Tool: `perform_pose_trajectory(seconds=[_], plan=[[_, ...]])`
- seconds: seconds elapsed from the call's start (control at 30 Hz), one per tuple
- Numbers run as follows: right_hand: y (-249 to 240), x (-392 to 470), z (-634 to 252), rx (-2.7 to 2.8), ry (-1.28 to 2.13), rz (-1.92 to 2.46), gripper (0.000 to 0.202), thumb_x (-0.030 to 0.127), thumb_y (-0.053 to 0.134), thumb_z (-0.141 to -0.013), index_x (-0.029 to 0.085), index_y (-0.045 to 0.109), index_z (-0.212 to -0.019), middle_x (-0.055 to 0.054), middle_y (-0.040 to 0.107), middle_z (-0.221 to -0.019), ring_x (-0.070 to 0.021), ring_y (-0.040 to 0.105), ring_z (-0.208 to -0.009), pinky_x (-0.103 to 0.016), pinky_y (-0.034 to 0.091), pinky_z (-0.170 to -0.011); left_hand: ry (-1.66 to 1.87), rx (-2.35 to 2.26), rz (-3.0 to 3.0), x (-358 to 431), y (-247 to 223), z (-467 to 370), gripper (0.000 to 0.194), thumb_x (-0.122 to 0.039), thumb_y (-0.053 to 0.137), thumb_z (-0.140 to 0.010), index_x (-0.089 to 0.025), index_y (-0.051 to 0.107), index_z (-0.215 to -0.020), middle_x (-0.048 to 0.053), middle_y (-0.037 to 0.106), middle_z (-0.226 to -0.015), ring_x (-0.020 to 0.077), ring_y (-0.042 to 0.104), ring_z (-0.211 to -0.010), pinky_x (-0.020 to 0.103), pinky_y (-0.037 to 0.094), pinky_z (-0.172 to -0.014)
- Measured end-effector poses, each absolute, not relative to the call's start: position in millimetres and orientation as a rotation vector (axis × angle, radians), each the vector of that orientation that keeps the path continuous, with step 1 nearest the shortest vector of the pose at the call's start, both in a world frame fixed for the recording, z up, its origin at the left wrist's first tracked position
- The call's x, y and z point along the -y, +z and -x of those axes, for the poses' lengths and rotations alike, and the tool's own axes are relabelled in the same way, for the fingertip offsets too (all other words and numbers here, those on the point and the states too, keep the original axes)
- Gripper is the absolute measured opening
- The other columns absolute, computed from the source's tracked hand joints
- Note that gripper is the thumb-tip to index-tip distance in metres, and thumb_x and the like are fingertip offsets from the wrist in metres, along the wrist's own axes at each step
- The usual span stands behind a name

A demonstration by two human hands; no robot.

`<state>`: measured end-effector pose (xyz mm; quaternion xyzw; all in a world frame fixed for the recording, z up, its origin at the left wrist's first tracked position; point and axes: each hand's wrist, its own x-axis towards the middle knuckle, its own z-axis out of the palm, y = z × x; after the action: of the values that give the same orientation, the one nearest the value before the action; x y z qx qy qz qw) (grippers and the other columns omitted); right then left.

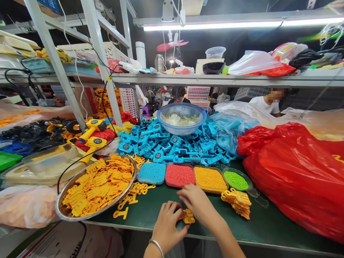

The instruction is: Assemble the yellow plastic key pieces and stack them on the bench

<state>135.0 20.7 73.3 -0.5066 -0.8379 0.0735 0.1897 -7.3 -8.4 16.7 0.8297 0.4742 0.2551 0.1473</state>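
In the lower centre, a yellow piece [189, 216] is gripped by the left hand [167, 222]. The right hand [198, 201] is held near the red beads [179, 173]; its grip cannot be told.

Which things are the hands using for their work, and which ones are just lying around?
Probably for the work:
small yellow piece at the left hand
heaped yellow pieces in the metal bowl
yellow stack on the right
coloured beads near the right hand

Probably just lying about:
blue-rimmed basin
silver flask and black bowl on the shelf
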Motion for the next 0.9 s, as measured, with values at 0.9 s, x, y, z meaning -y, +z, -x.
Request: perform_pose_trajectory(seconds=[0.9], plan=[[42.8,-58.7,-108.9,1.917,0.223,1.543,0.018,0.028,0.048,-0.083,0.018,0.063,-0.077,-0.005,0.064,-0.079,-0.0181,0.057,-0.077,-0.027,0.041,-0.068,0.869,-1.448,-2.232,5.4,13.1,10.5,0.015,-0.026,0.077,-0.062,-0.021,0.064,-0.067,-0.004,0.068,-0.083,0.0163,0.054,-0.078,0.032,0.036,-0.070]])
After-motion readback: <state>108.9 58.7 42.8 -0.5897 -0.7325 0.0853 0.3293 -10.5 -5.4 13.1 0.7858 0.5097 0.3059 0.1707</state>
